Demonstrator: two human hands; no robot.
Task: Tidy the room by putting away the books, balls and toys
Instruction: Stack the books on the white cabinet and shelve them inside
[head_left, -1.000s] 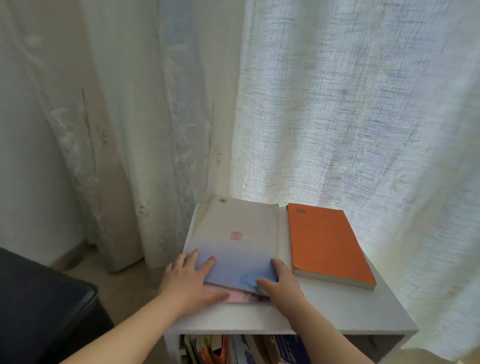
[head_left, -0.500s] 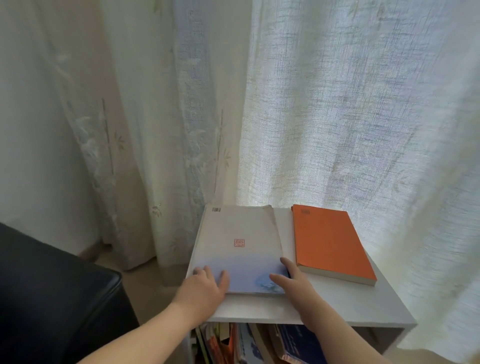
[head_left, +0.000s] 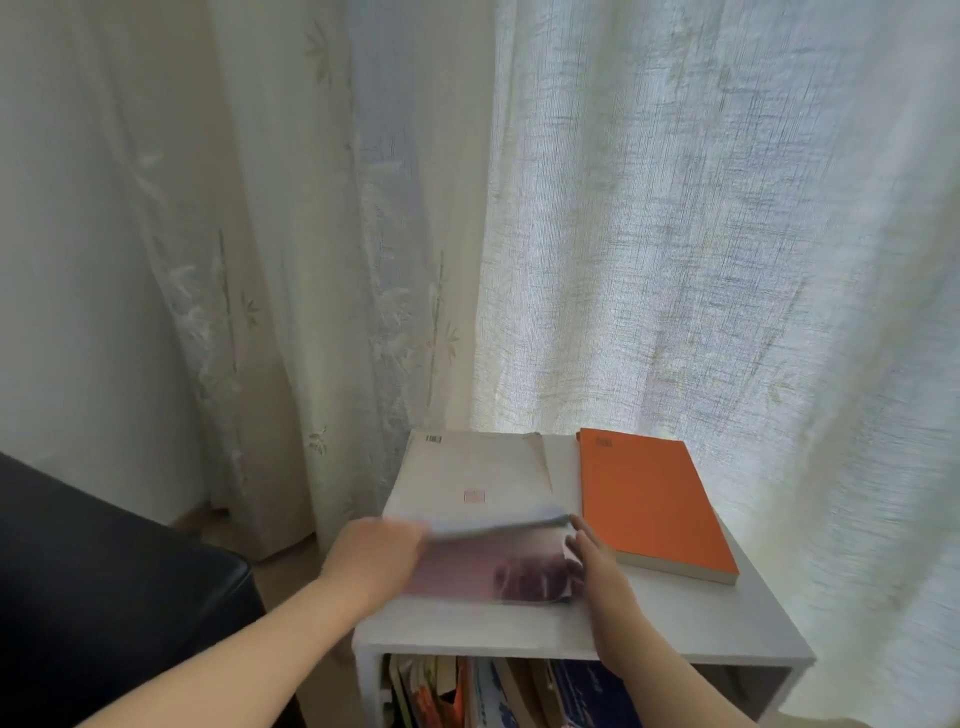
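A grey book with a blue near edge (head_left: 470, 470) lies on top of a pink book (head_left: 493, 571), both on the left half of a white shelf unit (head_left: 675, 623). The grey book's near edge is raised, so the pink cover shows under it. My left hand (head_left: 374, 556) grips that raised edge at its near-left corner; the image is blurred there. My right hand (head_left: 592, 566) rests with straight fingers against the pink book's right edge. An orange book (head_left: 649, 509) lies flat to the right of the stack, apart from both hands.
Several books (head_left: 493, 691) stand in the shelf's compartment below the top. A black padded seat (head_left: 104, 597) is close on the left. Pale curtains (head_left: 675, 260) hang right behind the shelf and along its right side.
The grey book's near edge has come up off the pink book, lifted by my left hand. My right hand shifted from the grey cover's corner to the pink book's right edge.
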